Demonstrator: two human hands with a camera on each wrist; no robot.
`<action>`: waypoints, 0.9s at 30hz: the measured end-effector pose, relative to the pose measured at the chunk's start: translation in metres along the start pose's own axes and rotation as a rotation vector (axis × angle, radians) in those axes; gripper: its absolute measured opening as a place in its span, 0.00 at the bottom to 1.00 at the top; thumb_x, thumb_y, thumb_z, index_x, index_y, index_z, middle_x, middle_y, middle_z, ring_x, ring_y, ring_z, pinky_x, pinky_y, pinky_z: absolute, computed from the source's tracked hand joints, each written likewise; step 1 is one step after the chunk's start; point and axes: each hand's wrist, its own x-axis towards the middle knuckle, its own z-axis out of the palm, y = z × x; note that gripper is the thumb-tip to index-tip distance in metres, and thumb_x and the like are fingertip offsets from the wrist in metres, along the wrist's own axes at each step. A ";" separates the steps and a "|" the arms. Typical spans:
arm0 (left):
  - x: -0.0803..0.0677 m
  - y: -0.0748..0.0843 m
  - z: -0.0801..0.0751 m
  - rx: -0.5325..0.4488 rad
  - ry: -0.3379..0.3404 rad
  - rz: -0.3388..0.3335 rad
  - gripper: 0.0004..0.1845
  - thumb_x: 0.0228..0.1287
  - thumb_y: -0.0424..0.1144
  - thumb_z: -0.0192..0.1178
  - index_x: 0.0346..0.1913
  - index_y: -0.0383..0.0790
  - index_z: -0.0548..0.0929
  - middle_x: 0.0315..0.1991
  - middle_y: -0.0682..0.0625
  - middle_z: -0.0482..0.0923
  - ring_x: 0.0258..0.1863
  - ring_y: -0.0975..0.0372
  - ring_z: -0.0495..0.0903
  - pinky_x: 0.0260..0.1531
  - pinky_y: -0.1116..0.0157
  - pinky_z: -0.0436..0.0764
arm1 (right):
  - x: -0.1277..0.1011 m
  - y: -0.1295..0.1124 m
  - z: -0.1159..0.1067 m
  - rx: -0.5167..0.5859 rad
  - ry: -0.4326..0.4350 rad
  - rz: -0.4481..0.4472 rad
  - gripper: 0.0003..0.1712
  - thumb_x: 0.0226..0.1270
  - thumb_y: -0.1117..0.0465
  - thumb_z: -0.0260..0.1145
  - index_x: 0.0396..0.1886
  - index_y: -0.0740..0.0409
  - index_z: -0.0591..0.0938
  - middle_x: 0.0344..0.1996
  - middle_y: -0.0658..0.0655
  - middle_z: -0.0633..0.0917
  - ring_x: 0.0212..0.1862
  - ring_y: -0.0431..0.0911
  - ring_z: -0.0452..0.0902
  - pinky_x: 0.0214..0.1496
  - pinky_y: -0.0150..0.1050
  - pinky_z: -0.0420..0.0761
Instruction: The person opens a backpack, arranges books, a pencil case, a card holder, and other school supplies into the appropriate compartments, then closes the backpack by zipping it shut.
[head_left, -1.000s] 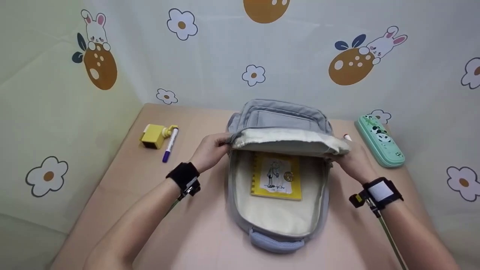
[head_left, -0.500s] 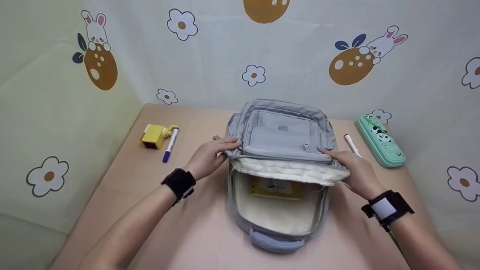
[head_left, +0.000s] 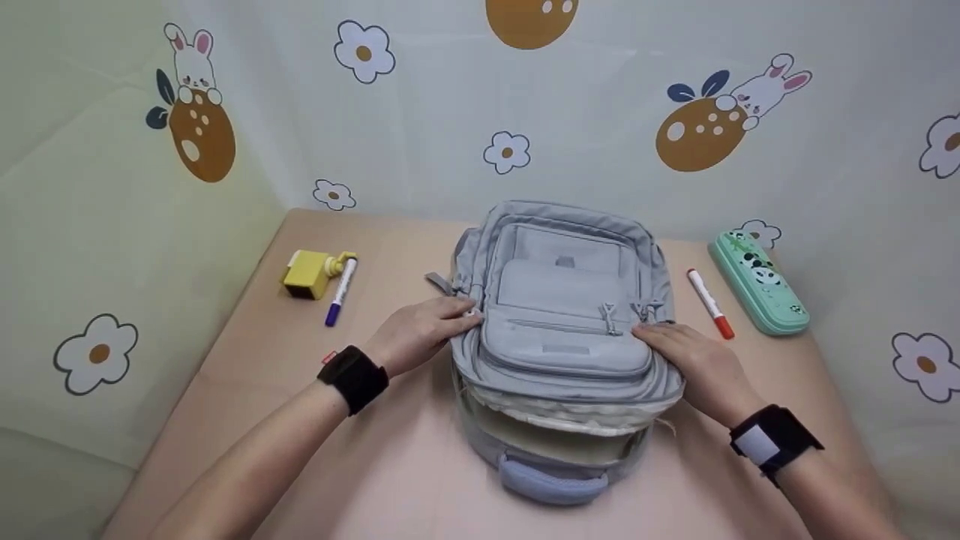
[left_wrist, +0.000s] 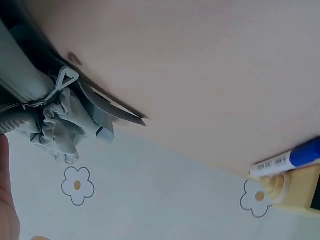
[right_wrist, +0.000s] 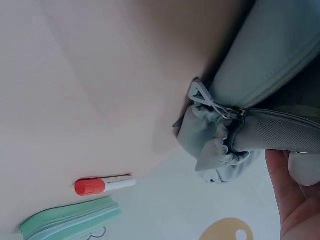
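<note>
A: Where is the backpack?
B: Flat mid-table, flap nearly down, between both hands.
A: Finger state?
B: Left hand grips the flap's left edge; right hand lies on its right edge, fingers nearly straight.

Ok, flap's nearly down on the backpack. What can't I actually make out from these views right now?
- Inside of the backpack: head view, front flap covers all but a thin cream strip; contents hidden.
- Left hand and right hand fingertips: head view, partly hidden at the flap edge, so their grip is unclear; wrist views show only slivers.
- Marker and yellow block: left wrist view, cut off by the edge.
</note>
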 end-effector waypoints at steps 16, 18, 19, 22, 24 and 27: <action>-0.014 0.007 0.011 0.150 -0.217 0.068 0.23 0.72 0.31 0.58 0.68 0.41 0.79 0.67 0.40 0.76 0.66 0.50 0.75 0.61 0.56 0.77 | -0.020 -0.009 0.015 -0.004 -0.044 -0.018 0.35 0.59 0.77 0.66 0.68 0.56 0.79 0.65 0.59 0.80 0.66 0.59 0.75 0.61 0.56 0.76; -0.016 0.008 0.013 0.144 -0.229 0.063 0.23 0.71 0.30 0.57 0.68 0.40 0.79 0.67 0.39 0.75 0.66 0.49 0.74 0.61 0.56 0.76 | -0.022 -0.009 0.017 0.001 -0.054 -0.010 0.36 0.59 0.78 0.65 0.68 0.57 0.79 0.66 0.59 0.79 0.66 0.59 0.74 0.62 0.56 0.75; -0.017 0.009 0.014 0.135 -0.233 0.059 0.23 0.71 0.30 0.56 0.68 0.40 0.79 0.67 0.39 0.75 0.67 0.48 0.74 0.62 0.55 0.76 | -0.023 -0.009 0.018 0.003 -0.062 -0.001 0.36 0.59 0.78 0.64 0.69 0.56 0.79 0.67 0.59 0.78 0.67 0.59 0.74 0.63 0.56 0.75; -0.021 0.010 0.018 0.099 -0.238 0.035 0.24 0.72 0.29 0.55 0.69 0.38 0.77 0.68 0.37 0.74 0.67 0.47 0.73 0.63 0.54 0.75 | -0.026 -0.009 0.020 0.017 -0.091 0.034 0.39 0.57 0.79 0.64 0.70 0.54 0.78 0.69 0.57 0.77 0.69 0.58 0.71 0.64 0.56 0.73; -0.023 0.011 0.021 0.078 -0.237 0.018 0.24 0.72 0.29 0.55 0.70 0.38 0.76 0.68 0.37 0.73 0.68 0.47 0.72 0.64 0.54 0.74 | -0.027 -0.010 0.021 0.029 -0.114 0.059 0.41 0.55 0.79 0.66 0.71 0.53 0.77 0.70 0.56 0.75 0.70 0.57 0.70 0.66 0.55 0.71; -0.026 0.012 0.024 0.048 -0.230 -0.012 0.25 0.72 0.29 0.56 0.70 0.39 0.76 0.69 0.37 0.73 0.68 0.47 0.72 0.65 0.53 0.74 | -0.028 -0.010 0.022 0.049 -0.149 0.086 0.43 0.53 0.78 0.69 0.72 0.52 0.76 0.72 0.55 0.73 0.72 0.56 0.67 0.67 0.55 0.70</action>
